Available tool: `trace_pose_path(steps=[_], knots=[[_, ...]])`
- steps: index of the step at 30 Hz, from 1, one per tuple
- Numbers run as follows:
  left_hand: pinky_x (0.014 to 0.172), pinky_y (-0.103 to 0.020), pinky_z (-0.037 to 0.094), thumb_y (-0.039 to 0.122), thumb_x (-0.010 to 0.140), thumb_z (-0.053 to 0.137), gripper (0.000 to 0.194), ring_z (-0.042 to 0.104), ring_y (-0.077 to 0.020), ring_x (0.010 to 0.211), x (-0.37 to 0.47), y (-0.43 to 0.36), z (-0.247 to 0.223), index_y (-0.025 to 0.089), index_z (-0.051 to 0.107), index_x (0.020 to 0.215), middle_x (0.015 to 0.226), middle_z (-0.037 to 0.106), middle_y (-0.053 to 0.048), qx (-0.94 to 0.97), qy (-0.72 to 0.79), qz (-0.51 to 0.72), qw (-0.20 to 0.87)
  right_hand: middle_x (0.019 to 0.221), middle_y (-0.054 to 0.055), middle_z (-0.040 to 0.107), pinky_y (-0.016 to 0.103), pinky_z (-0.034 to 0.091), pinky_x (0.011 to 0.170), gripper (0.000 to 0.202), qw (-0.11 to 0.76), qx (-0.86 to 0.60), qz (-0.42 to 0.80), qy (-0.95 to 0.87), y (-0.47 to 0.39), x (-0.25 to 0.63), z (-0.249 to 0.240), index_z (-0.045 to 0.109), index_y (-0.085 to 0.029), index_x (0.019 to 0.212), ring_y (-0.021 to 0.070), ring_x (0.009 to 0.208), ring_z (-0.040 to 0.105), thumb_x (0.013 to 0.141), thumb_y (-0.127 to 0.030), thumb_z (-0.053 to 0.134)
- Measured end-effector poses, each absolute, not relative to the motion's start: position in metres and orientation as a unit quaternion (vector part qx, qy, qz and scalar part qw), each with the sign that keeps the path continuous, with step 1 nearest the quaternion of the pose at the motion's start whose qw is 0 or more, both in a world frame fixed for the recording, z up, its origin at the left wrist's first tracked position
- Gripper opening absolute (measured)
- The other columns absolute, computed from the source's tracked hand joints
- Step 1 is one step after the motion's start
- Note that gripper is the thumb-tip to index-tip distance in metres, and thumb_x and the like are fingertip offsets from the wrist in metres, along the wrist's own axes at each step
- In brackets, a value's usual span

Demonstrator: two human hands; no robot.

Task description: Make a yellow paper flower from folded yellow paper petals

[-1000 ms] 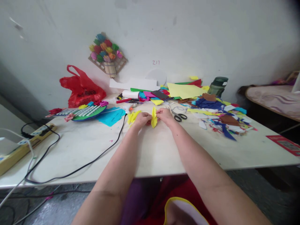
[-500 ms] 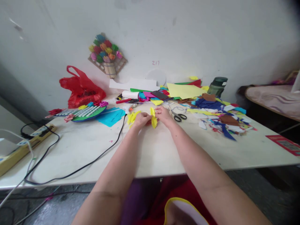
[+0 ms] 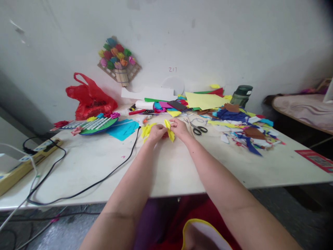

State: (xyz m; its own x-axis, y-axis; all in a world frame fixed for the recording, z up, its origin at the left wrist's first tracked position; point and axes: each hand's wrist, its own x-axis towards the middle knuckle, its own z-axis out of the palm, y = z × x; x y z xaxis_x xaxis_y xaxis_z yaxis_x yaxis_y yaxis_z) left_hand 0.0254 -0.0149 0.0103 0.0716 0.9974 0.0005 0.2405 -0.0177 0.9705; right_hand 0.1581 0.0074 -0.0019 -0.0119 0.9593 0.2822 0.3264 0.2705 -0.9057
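Both hands meet over the middle of the white table (image 3: pixel 179 173). A crinkled yellow paper piece (image 3: pixel 170 132) stands between them, pinched from the left by my left hand (image 3: pixel 157 133) and from the right by my right hand (image 3: pixel 179 128). Its lower part is partly hidden by the fingers, and a bit of reddish material shows beneath. More yellow paper strips (image 3: pixel 148 130) lie just left of my left hand. Black-handled scissors (image 3: pixel 200 130) rest right of my right hand, beside a thin wooden stick (image 3: pixel 190 125).
Paper scraps (image 3: pixel 256 133) are heaped at the right, near a green bottle (image 3: pixel 241 96). Blue paper (image 3: pixel 123 130), a green board with paper rolls (image 3: pixel 100 126) and a red plastic bag (image 3: pixel 91 99) occupy the left. A black cable (image 3: pixel 111 173) crosses the table's left side.
The top of the yellow paper piece has tilted slightly left. My right hand has shifted a little left and its fingers have changed position; my left hand stays nearly still.
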Motion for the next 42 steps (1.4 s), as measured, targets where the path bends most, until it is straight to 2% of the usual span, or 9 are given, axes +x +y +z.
trace_pose_path(steps=[10, 15, 19, 24, 27, 30, 33, 36, 42], knots=[[0.06, -0.028, 0.052, 0.018, 0.072, 0.055, 0.01, 0.064, -0.0155, 0.057, 0.026, -0.009, 0.005, 0.016, 0.054, 0.063, 0.056, 0.063, -0.002, 0.582, 0.536, 0.434, 0.431, 0.085, 0.004, 0.065, 0.027, 0.049, 0.074, 0.038, 0.496, -0.525, 0.201, -0.662, 0.009, 0.152, -0.006, 0.064, -0.015, 0.1, 0.0129, 0.069, 0.058, 0.066, -0.005, 0.051], [0.059, -0.031, 0.053, 0.022, 0.071, 0.057, 0.013, 0.063, -0.0166, 0.054, 0.025, -0.008, 0.003, 0.015, 0.054, 0.06, 0.054, 0.062, -0.004, 0.561, 0.519, 0.46, 0.452, 0.076, 0.002, 0.064, 0.029, 0.05, 0.074, 0.034, 0.514, -0.505, 0.188, -0.667, 0.014, 0.149, -0.013, 0.065, -0.017, 0.095, 0.0146, 0.068, 0.059, 0.066, -0.006, 0.05], [0.059, -0.031, 0.053, 0.029, 0.072, 0.057, 0.018, 0.063, -0.0172, 0.053, 0.024, -0.01, 0.005, 0.014, 0.057, 0.061, 0.056, 0.064, -0.006, 0.544, 0.481, 0.48, 0.492, 0.07, 0.0, 0.062, 0.029, 0.049, 0.072, 0.033, 0.534, -0.498, 0.243, -0.638, 0.012, 0.148, -0.009, 0.065, -0.016, 0.093, 0.0138, 0.065, 0.058, 0.064, -0.006, 0.052], [0.063, -0.031, 0.053, 0.037, 0.065, 0.067, 0.026, 0.064, -0.0161, 0.057, 0.02, -0.011, 0.004, 0.012, 0.062, 0.068, 0.065, 0.068, -0.008, 0.535, 0.418, 0.506, 0.531, 0.07, -0.002, 0.06, 0.025, 0.048, 0.06, 0.036, 0.569, -0.463, 0.427, -0.529, 0.006, 0.151, 0.001, 0.061, -0.015, 0.099, 0.0107, 0.06, 0.056, 0.063, -0.008, 0.055], [0.064, -0.029, 0.052, 0.044, 0.062, 0.072, 0.035, 0.065, -0.0154, 0.061, 0.017, -0.008, 0.001, 0.011, 0.064, 0.072, 0.072, 0.069, -0.009, 0.539, 0.381, 0.512, 0.549, 0.072, -0.002, 0.061, 0.023, 0.046, 0.055, 0.037, 0.576, -0.441, 0.489, -0.484, 0.003, 0.154, 0.006, 0.06, -0.015, 0.1, 0.01, 0.058, 0.056, 0.063, -0.01, 0.057], [0.063, -0.028, 0.051, 0.047, 0.058, 0.077, 0.04, 0.064, -0.0138, 0.059, 0.017, -0.004, -0.003, 0.012, 0.062, 0.069, 0.072, 0.069, -0.009, 0.523, 0.39, 0.522, 0.55, 0.07, -0.002, 0.061, 0.022, 0.044, 0.053, 0.035, 0.574, -0.436, 0.511, -0.468, 0.0, 0.155, 0.009, 0.061, -0.015, 0.095, 0.0092, 0.056, 0.055, 0.061, -0.009, 0.057], [0.06, -0.026, 0.051, 0.047, 0.056, 0.079, 0.041, 0.062, -0.0125, 0.054, 0.017, -0.002, -0.004, 0.012, 0.06, 0.068, 0.067, 0.068, -0.007, 0.493, 0.421, 0.522, 0.555, 0.067, -0.003, 0.061, 0.022, 0.045, 0.06, 0.028, 0.58, -0.425, 0.521, -0.46, -0.002, 0.153, 0.009, 0.062, -0.015, 0.084, 0.0081, 0.059, 0.056, 0.058, -0.006, 0.056], [0.056, -0.024, 0.049, 0.046, 0.057, 0.078, 0.04, 0.061, -0.0118, 0.053, 0.018, -0.002, -0.004, 0.012, 0.062, 0.071, 0.066, 0.067, -0.006, 0.481, 0.42, 0.51, 0.576, 0.066, -0.003, 0.062, 0.023, 0.046, 0.067, 0.021, 0.583, -0.421, 0.518, -0.464, -0.004, 0.151, 0.009, 0.062, -0.014, 0.074, 0.0084, 0.062, 0.056, 0.055, -0.007, 0.057], [0.052, -0.02, 0.047, 0.04, 0.061, 0.078, 0.034, 0.062, -0.0114, 0.055, 0.017, -0.004, -0.001, 0.011, 0.066, 0.072, 0.065, 0.066, -0.006, 0.465, 0.401, 0.505, 0.606, 0.063, -0.003, 0.063, 0.025, 0.045, 0.065, 0.017, 0.573, -0.425, 0.511, -0.48, -0.005, 0.151, 0.009, 0.064, -0.015, 0.069, 0.0096, 0.06, 0.054, 0.053, -0.011, 0.059]])
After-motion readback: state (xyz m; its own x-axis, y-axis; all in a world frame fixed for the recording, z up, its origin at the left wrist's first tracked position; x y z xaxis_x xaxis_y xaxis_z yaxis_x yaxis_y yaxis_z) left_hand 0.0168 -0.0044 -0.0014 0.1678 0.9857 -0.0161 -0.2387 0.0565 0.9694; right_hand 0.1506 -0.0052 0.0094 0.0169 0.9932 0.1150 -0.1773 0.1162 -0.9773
